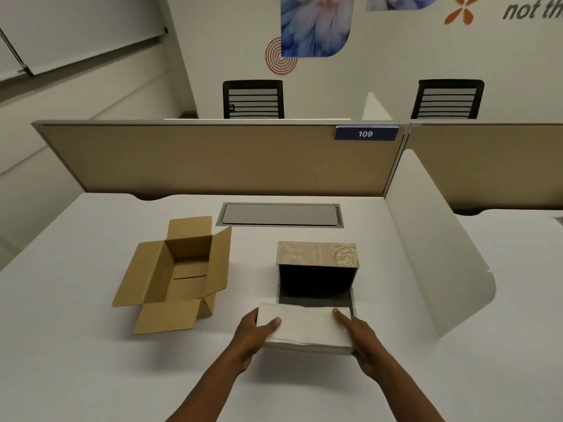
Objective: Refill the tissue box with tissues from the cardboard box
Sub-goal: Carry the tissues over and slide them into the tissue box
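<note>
Gripping a white stack of tissues [304, 327] from both ends, a person is holding it near the front edge of the bench [76, 345].

Curling around the stack's left end is the left hand [254, 336], thumb lying on top and fingers tucked out of sight beneath, while the right hand [361, 339] is clasping the right end, its fingers [342, 318] pressed together along the top. The stack is sitting just in front of the patterned tissue box [316, 257], which is standing open toward the person at mid-bench. The cardboard box [179, 269] is lying toward the left edge, flaps spread, nothing showing inside.
</note>
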### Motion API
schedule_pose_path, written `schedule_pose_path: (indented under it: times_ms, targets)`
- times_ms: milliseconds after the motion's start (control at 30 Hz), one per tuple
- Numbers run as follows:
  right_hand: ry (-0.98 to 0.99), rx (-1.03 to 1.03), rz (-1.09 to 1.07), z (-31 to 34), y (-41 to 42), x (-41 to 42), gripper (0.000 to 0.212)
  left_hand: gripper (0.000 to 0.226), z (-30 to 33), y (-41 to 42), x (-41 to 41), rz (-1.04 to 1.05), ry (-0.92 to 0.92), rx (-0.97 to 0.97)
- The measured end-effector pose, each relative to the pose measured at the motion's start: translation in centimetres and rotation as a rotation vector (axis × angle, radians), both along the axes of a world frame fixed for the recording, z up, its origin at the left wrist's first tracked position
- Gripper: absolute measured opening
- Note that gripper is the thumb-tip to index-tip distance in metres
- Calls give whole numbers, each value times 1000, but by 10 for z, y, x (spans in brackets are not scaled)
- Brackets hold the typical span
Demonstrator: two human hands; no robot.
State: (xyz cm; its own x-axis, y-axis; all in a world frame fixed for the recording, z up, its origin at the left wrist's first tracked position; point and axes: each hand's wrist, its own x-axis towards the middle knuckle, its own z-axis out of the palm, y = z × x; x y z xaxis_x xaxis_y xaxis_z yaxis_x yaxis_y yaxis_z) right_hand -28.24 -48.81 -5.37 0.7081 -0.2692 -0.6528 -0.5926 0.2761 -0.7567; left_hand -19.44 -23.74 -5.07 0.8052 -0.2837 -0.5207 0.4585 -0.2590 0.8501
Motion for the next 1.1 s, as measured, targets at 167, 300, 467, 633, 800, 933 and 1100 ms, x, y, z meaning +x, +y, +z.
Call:
schedule_pose_path:
  times_ms: [167, 300, 467, 633, 800, 933, 1100]
  targets:
    - [-16, -31, 4, -8, -21, 12, 49, 33, -4, -21, 21, -53, 26, -72]
    - [-16, -87, -23, -14, -35, 27, 57, 34, -5, -38, 38, -67, 41, -117]
    - [0, -142, -39, -17, -43, 49, 60, 21, -2, -65, 50, 1, 23, -50]
    - [7, -199, -37, -20, -47, 63, 58, 16, -6, -78, 58, 35, -17, 19]
    - [29, -273, -42, -27, -49, 69, 55, 28, -19, -77, 62, 36, -8, 50]
    - [22, -335, -58, -28, -45, 69, 51, 23, -21, -78, 63, 54, 3, 51]
    - [10, -419, -20, -29, -44, 70, 52, 26, -21, -77, 71, 56, 40, 104]
